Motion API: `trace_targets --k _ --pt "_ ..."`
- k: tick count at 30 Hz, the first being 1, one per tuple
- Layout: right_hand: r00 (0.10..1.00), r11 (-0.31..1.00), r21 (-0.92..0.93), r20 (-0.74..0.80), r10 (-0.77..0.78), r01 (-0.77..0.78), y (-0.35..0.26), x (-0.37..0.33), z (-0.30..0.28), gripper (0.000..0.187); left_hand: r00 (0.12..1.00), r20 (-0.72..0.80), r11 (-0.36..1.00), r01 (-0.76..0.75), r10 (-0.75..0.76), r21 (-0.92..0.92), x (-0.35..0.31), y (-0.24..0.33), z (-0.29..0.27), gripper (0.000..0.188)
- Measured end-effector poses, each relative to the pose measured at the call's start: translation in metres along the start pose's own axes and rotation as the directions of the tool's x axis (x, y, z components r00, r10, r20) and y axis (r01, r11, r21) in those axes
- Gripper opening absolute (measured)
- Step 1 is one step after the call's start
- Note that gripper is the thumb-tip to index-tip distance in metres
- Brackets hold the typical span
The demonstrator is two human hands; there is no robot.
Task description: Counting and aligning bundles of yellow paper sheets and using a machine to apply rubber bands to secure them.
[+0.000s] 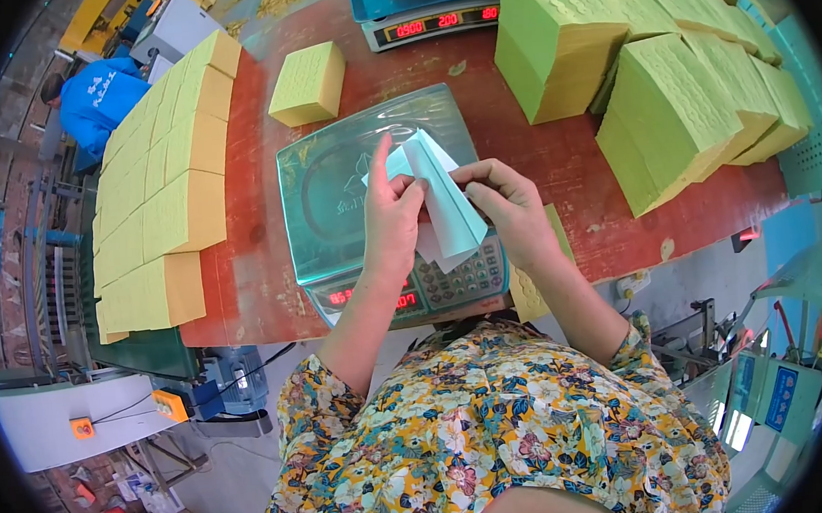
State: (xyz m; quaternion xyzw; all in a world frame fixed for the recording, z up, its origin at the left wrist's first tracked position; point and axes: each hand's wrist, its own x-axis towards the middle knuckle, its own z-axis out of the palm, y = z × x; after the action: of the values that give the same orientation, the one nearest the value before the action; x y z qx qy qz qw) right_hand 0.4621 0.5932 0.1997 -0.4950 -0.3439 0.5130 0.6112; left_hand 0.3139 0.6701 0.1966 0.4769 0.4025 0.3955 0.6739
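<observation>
A pale, bluish-white folded sheet [453, 211], which looks like thin paper or film, is held between my two hands over a countertop scale. My left hand [393, 210] pinches its left edge with the thumb, the index finger pointing up. On the other side, the fingertips of my right hand [512, 206] grip the sheet's right edge. Beneath them lies the scale's wide turquoise pan [322, 215], and the sheet partly covers its keypad [465, 277] and lit red display. A strip of yellow paper [531, 296] shows under my right forearm at the table's front edge.
Stacked blocks of yellow paper [163, 178] line the left side of the red table [259, 200]; taller stacks [668, 115] stand right. One block [308, 83] sits behind the pan. A second scale [433, 26] carries another block. A person in blue [100, 102] is at far left.
</observation>
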Motion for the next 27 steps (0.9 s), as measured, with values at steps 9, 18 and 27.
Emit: trace_targets --k 9,18,27 --pt "0.995 0.988 -0.125 0.040 -0.088 0.092 0.008 -0.004 0.010 0.022 1.000 -0.001 0.986 0.022 -0.022 -0.163 0.003 -0.002 -0.001 0.023" --pt "0.988 0.979 -0.132 0.020 -0.151 0.153 0.016 -0.001 0.008 0.021 0.999 0.011 0.986 0.050 -0.049 -0.160 0.003 0.000 -0.001 0.025" --pt "0.987 0.980 -0.119 0.031 -0.157 0.159 0.015 0.001 0.002 0.020 0.999 0.014 0.985 0.047 -0.046 -0.165 0.001 0.002 0.001 0.018"
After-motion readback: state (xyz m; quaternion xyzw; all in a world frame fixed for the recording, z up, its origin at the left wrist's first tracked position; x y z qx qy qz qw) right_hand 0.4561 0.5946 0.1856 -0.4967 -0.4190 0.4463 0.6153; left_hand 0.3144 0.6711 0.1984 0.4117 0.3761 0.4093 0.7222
